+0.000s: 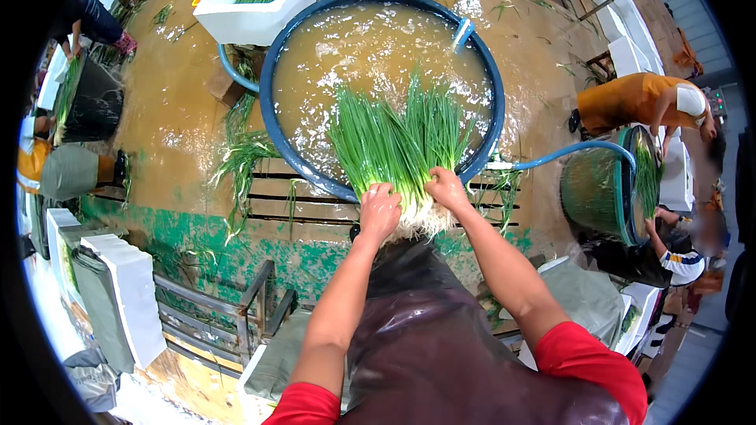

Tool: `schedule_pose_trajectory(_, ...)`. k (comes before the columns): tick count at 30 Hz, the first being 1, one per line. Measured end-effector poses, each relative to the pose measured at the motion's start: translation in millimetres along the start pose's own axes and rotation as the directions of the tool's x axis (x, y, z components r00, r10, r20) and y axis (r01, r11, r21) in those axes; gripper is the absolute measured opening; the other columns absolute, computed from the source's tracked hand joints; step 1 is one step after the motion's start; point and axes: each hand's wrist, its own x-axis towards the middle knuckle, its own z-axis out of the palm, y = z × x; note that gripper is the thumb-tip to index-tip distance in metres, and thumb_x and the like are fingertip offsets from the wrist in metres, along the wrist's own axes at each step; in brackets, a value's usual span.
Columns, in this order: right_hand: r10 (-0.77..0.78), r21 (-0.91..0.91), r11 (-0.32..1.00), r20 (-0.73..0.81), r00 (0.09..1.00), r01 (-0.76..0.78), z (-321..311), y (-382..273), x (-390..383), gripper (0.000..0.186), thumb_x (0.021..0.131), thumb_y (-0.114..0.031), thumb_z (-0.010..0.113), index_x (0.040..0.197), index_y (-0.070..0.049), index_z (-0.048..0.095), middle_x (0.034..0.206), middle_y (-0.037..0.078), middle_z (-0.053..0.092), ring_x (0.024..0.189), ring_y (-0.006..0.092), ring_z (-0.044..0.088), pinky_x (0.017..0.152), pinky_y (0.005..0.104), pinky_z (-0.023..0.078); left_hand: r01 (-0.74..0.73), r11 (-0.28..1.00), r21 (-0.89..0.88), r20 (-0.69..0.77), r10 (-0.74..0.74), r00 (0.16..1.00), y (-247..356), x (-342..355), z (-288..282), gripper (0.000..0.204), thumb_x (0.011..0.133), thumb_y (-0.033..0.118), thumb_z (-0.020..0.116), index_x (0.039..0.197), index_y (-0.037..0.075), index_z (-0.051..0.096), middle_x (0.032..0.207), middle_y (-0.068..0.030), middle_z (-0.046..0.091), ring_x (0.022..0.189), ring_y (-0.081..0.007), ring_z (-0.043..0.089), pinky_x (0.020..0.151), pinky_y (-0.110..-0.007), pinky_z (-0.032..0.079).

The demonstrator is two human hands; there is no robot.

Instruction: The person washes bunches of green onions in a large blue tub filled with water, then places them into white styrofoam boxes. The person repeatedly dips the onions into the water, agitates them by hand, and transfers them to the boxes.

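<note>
A big bunch of green onions (382, 138) lies over the near rim of a round blue tub (272, 122) of murky water. Its green tops fan out over the water, while the pale stems and white roots (425, 219) point toward my dark apron. My left hand (379, 212) is closed around stems on the bunch's left side, just above the roots. On the other side, my right hand (447, 191) grips the stems with bent fingers. Parts of the fingers on both hands are hidden among the stalks.
A white foam box (264, 4) with green onions stands beyond the tub's left. Blue hoses (563, 156) reach the tub's sides. Wooden slats (276, 189) lie beneath it, and a metal rail (252, 307) is at near left. People work at tubs on both sides.
</note>
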Motion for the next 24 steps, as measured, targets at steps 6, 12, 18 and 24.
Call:
schedule_pose_trajectory(6,0.116,0.618,0.715,0.357,0.927,-0.328,-33.4,-6.1,-26.4,0.054,0.087,-0.010,0.070,0.134,0.007,0.049,0.072,-0.001,0.056,0.058,0.0067,0.051,0.049,0.0248,0.038,0.202,0.926,-0.319,-0.112,-0.249,0.962,26.1,34.8,3.8,0.018,0.084,0.018,0.071,0.095,0.004,0.067,0.092,-0.0151,0.066,0.091,-0.0361,0.061,0.082,-0.046,0.048)
schedule_pose_trajectory(12,0.071,0.605,0.757,0.300,0.951,-0.247,-18.3,-2.9,-38.8,0.077,0.082,0.001,0.068,0.149,0.002,0.031,0.082,0.000,0.056,0.064,0.0092,0.054,0.053,0.0250,0.044,0.334,0.907,-0.257,0.318,-0.247,0.915,34.3,58.8,2.1,0.030,0.088,0.027,0.068,0.076,0.001,0.059,0.075,-0.0191,0.066,0.074,-0.0391,0.064,0.066,-0.047,0.049)
schedule_pose_trajectory(18,0.098,0.727,0.658,0.173,0.980,-0.194,-31.5,-3.7,-43.3,0.071,0.084,0.002,0.061,0.149,0.004,0.032,0.112,0.014,0.054,0.081,0.0213,0.071,0.065,0.0276,0.052,0.597,0.343,-0.725,0.549,-0.235,0.802,7.9,-42.4,-102.3,0.022,0.097,0.015,0.062,0.079,0.007,0.053,0.066,0.0010,0.053,0.056,-0.0094,0.046,0.049,-0.026,0.036)
schedule_pose_trajectory(24,-0.213,0.180,0.950,-0.224,0.951,0.255,-49.1,-75.1,-51.6,0.051,0.084,-0.010,0.069,0.130,0.001,0.053,0.110,0.015,0.060,0.092,0.0274,0.067,0.079,0.0389,0.053,0.353,0.649,0.674,0.630,-0.755,0.184,-131.9,-320.8,-70.0,0.020,0.089,0.025,0.064,0.099,0.009,0.067,0.102,-0.0154,0.072,0.098,-0.0392,0.069,0.080,-0.050,0.056)
